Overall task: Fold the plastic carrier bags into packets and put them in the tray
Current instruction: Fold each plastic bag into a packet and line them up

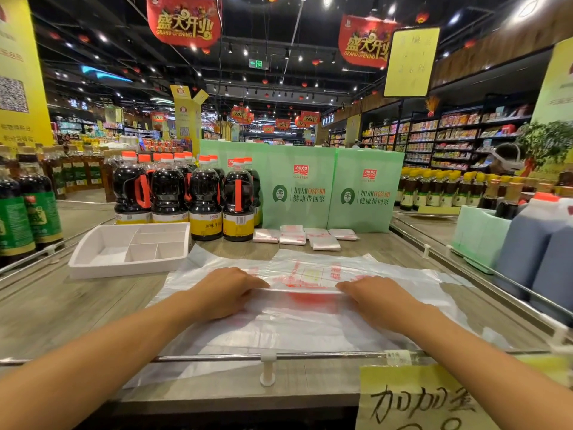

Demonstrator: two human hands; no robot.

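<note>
Left hand [228, 291] and right hand [376, 297] each pinch the folded edge of the carrier bag [310, 324]

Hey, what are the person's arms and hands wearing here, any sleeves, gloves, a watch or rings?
Nothing that shows. The left arm and right arm are bare right to the picture's edge, with no sleeve, cuff, watch or bracelet in sight. The left hand and right hand are ungloved, and no ring shows on the fingers in view.
</note>
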